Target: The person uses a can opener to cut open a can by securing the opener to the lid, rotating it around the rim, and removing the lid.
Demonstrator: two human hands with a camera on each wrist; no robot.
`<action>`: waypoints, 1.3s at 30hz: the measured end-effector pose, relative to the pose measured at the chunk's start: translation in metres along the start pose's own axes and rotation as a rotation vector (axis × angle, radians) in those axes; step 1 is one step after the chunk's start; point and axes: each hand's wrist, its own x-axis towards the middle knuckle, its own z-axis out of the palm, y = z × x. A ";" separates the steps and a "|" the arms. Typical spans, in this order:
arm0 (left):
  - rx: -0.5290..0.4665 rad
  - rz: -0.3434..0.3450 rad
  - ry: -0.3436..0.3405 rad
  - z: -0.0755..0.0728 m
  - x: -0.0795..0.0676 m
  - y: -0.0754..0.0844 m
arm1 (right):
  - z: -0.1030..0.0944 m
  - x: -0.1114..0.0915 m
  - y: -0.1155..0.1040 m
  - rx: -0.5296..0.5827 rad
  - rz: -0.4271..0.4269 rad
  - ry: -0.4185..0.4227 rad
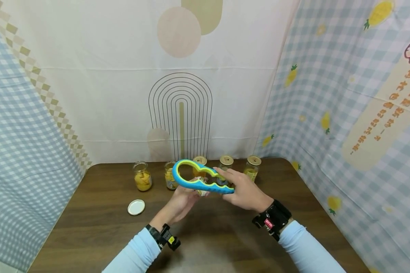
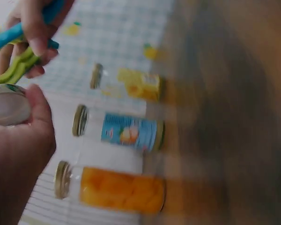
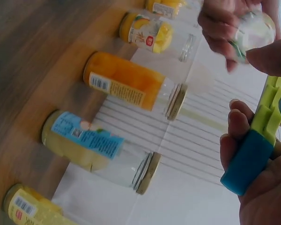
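Observation:
My left hand (image 1: 181, 203) holds a round jar lid (image 2: 9, 105), white inside with a patterned rim, raised above the table. My right hand (image 1: 247, 189) grips the handle end of a blue and yellow-green jar opener (image 1: 205, 186). The opener's ringed end reaches left over my left hand and partly covers the lid in the head view. In the right wrist view, the right fingers (image 3: 236, 124) curl around the opener's handles, and the lid is in the left hand beyond. Behind the hands stand an orange-filled jar (image 3: 124, 84) and a blue-labelled jar (image 3: 93, 145), both with gold lids.
Two lidless jars of yellow fruit, one far left (image 1: 143, 179) and another beside it (image 1: 170, 176), stand along the back. A yellow-labelled, gold-lidded jar (image 1: 252, 167) stands at the right. A white lid (image 1: 136, 207) lies on the brown table (image 1: 99, 227). Cloth hangs around.

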 end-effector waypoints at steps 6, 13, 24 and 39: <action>0.593 0.011 0.143 -0.009 -0.016 0.010 | -0.007 -0.003 0.011 0.006 0.053 0.030; 0.903 0.064 0.187 -0.024 -0.050 0.019 | -0.012 -0.017 0.032 -0.011 0.127 0.053; 1.072 0.060 0.183 -0.038 -0.071 0.019 | -0.013 -0.018 0.040 -0.012 0.150 0.055; 1.292 -0.156 -0.030 -0.042 -0.070 -0.010 | -0.012 -0.018 0.036 -0.002 0.112 0.102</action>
